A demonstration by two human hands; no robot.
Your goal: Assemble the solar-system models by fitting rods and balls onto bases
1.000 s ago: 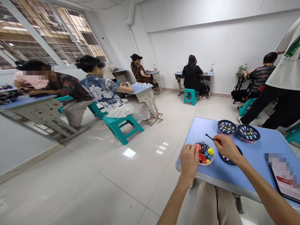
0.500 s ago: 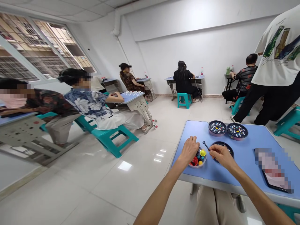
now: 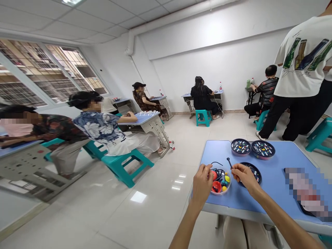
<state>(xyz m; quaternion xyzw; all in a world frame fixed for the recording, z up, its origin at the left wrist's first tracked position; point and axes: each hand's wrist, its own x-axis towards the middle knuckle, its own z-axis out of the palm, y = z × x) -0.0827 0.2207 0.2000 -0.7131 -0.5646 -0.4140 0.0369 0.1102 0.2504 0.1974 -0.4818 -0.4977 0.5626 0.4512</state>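
Observation:
A shallow clear bowl (image 3: 220, 185) stands near the front edge of the blue table (image 3: 269, 193), holding red cups, small coloured balls and tangled black cord. My left hand (image 3: 202, 185) rests at the bowl's left rim with its fingers pinched together, and whatever they hold is too small to tell. My right hand (image 3: 245, 176) grips a thin dark stick (image 3: 229, 163) with a small round tip, just right of the bowl. That hand partly covers a round dark tray (image 3: 254, 174). A thin black cord (image 3: 216, 163) loops up above the bowl.
Two round dark lidded trays (image 3: 252, 148) stand side by side behind my hands. A pixelated flat dark-edged object (image 3: 306, 193) lies at the table's right. A person in a white T-shirt (image 3: 302, 69) stands at the far right, and others sit at desks beyond.
My view has tilted up and the table sits lower in the picture. The stick now stands more upright, and a cord loop rises above the bowl.

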